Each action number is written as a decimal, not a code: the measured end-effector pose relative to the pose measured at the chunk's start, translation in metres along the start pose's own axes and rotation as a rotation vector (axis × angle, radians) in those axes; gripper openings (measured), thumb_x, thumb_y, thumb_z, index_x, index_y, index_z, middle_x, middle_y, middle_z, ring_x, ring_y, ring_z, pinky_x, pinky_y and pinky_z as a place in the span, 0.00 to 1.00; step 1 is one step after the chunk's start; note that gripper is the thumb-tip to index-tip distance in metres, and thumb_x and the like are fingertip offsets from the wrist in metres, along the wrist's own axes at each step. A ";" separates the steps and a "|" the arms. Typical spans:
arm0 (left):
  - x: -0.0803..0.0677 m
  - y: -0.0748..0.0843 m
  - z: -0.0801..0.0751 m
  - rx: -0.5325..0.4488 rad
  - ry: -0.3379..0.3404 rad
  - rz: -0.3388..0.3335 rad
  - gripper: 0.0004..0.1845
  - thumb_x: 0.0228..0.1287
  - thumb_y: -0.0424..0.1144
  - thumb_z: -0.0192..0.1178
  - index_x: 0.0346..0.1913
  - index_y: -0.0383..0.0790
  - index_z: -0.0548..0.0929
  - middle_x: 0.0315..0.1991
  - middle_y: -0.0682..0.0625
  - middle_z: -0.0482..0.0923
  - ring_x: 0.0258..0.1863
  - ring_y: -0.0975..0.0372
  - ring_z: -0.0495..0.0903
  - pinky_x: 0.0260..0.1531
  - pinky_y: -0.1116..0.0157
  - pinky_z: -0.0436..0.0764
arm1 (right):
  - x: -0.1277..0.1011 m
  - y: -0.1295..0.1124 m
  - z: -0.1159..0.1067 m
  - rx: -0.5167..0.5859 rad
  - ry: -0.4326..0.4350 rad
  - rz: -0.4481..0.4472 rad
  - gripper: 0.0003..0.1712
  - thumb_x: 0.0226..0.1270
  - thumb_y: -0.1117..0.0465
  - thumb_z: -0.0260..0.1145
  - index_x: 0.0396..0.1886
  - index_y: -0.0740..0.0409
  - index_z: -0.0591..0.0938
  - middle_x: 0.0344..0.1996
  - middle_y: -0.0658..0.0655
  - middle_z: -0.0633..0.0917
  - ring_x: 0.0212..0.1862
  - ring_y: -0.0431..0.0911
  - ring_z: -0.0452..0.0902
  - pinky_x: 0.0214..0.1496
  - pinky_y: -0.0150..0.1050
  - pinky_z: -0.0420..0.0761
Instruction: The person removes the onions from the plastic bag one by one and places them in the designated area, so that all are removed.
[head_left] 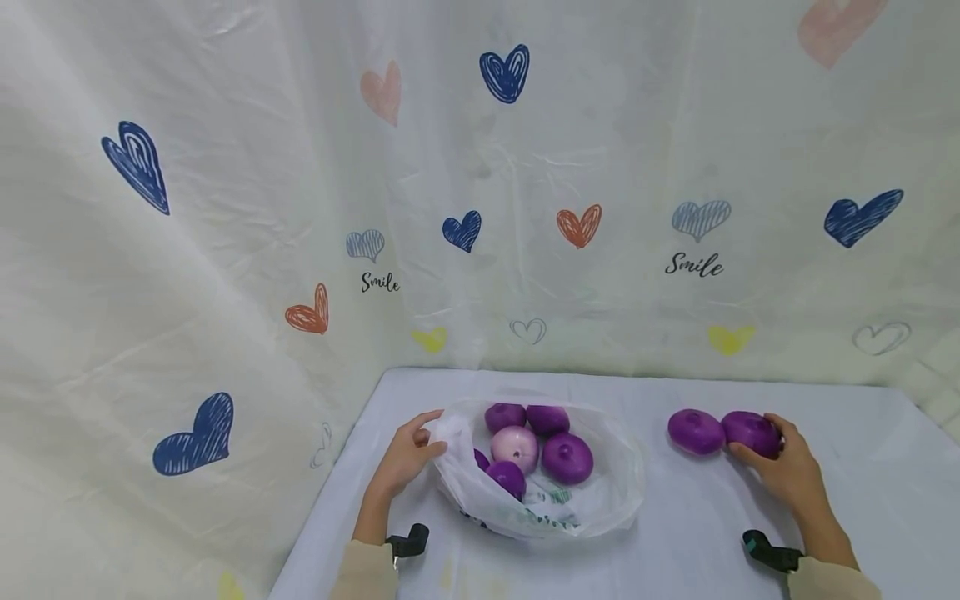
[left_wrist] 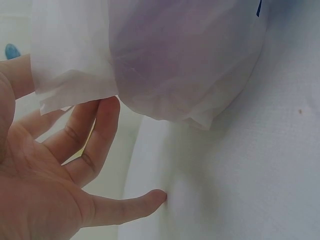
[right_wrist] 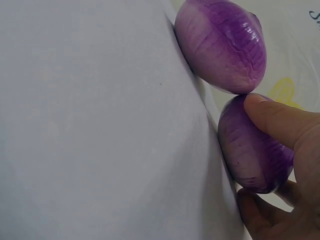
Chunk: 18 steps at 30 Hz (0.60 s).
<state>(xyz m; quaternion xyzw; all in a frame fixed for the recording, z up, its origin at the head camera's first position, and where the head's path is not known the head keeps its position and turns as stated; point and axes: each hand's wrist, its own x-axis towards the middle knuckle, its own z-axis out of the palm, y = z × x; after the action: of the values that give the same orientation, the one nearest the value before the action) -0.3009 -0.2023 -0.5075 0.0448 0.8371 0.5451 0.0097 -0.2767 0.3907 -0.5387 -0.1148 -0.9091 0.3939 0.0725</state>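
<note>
Right hand grips a round purple onion near the white table's back edge, touching a second purple onion. Left hand pinches the translucent white plastic bag's rim. Risk: the nudged neighbour may roll off.

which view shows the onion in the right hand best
The right wrist view: the held onion fills the frame, thumb on top, touching a second onion. The head view shows it small and partly covered. The left wrist view misses it.
</note>
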 end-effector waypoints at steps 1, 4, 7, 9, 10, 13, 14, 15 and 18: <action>0.000 0.000 0.000 0.006 0.003 -0.001 0.30 0.65 0.35 0.68 0.70 0.48 0.76 0.27 0.51 0.71 0.26 0.62 0.66 0.27 0.66 0.67 | 0.000 -0.001 0.000 -0.006 0.003 -0.004 0.59 0.73 0.37 0.61 0.81 0.69 0.42 0.73 0.86 0.49 0.71 0.84 0.48 0.66 0.77 0.57; -0.001 0.001 0.001 0.015 0.007 -0.003 0.29 0.65 0.35 0.68 0.70 0.48 0.76 0.27 0.51 0.70 0.26 0.61 0.66 0.27 0.66 0.67 | -0.001 -0.002 -0.001 -0.010 -0.003 -0.003 0.59 0.73 0.38 0.61 0.81 0.69 0.41 0.73 0.86 0.49 0.71 0.84 0.48 0.67 0.77 0.57; -0.002 0.001 0.001 0.016 0.008 -0.001 0.29 0.65 0.35 0.68 0.70 0.48 0.76 0.26 0.51 0.70 0.26 0.61 0.66 0.26 0.66 0.67 | -0.001 -0.004 -0.003 -0.021 -0.007 -0.010 0.60 0.73 0.37 0.62 0.81 0.69 0.40 0.72 0.87 0.50 0.70 0.84 0.50 0.66 0.77 0.58; -0.001 0.000 0.001 0.012 0.008 0.000 0.30 0.65 0.35 0.68 0.70 0.48 0.76 0.26 0.51 0.70 0.25 0.61 0.65 0.26 0.66 0.66 | 0.000 -0.006 -0.006 -0.028 -0.001 -0.022 0.60 0.73 0.39 0.62 0.81 0.70 0.40 0.71 0.87 0.51 0.69 0.84 0.50 0.66 0.77 0.58; -0.001 0.000 0.001 0.010 0.008 0.000 0.29 0.65 0.35 0.68 0.70 0.48 0.76 0.26 0.51 0.70 0.25 0.61 0.65 0.26 0.66 0.66 | 0.000 -0.007 -0.007 -0.030 0.006 -0.030 0.59 0.73 0.39 0.62 0.80 0.70 0.40 0.71 0.87 0.51 0.69 0.84 0.50 0.66 0.77 0.58; -0.001 0.000 0.001 0.008 0.007 -0.004 0.29 0.65 0.36 0.68 0.70 0.49 0.76 0.26 0.51 0.70 0.26 0.61 0.66 0.26 0.66 0.67 | 0.000 -0.012 -0.011 -0.040 0.040 -0.060 0.58 0.73 0.41 0.63 0.80 0.72 0.43 0.71 0.87 0.52 0.69 0.84 0.50 0.65 0.78 0.57; -0.001 0.000 0.001 0.008 0.006 -0.004 0.29 0.65 0.36 0.68 0.70 0.49 0.76 0.26 0.50 0.70 0.26 0.61 0.66 0.26 0.65 0.67 | -0.001 -0.016 -0.013 -0.046 0.052 -0.065 0.57 0.73 0.42 0.63 0.80 0.72 0.44 0.71 0.87 0.52 0.69 0.85 0.50 0.65 0.78 0.57; -0.001 0.000 0.001 0.011 0.005 -0.005 0.29 0.66 0.36 0.67 0.70 0.49 0.76 0.26 0.50 0.71 0.26 0.60 0.66 0.26 0.65 0.67 | -0.002 -0.019 -0.015 -0.051 0.063 -0.072 0.56 0.73 0.42 0.63 0.80 0.72 0.44 0.71 0.87 0.52 0.68 0.85 0.50 0.64 0.79 0.57; -0.001 0.001 0.001 0.018 0.000 -0.005 0.29 0.66 0.36 0.67 0.70 0.49 0.76 0.26 0.51 0.71 0.25 0.60 0.66 0.26 0.65 0.68 | -0.006 -0.032 -0.021 -0.056 0.093 -0.082 0.55 0.73 0.43 0.63 0.80 0.70 0.45 0.72 0.86 0.52 0.68 0.85 0.49 0.61 0.80 0.57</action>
<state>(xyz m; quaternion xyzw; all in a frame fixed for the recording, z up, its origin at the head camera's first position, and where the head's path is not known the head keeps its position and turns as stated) -0.2998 -0.2013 -0.5066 0.0426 0.8420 0.5376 0.0106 -0.2709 0.3825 -0.5017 -0.0976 -0.9193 0.3593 0.1278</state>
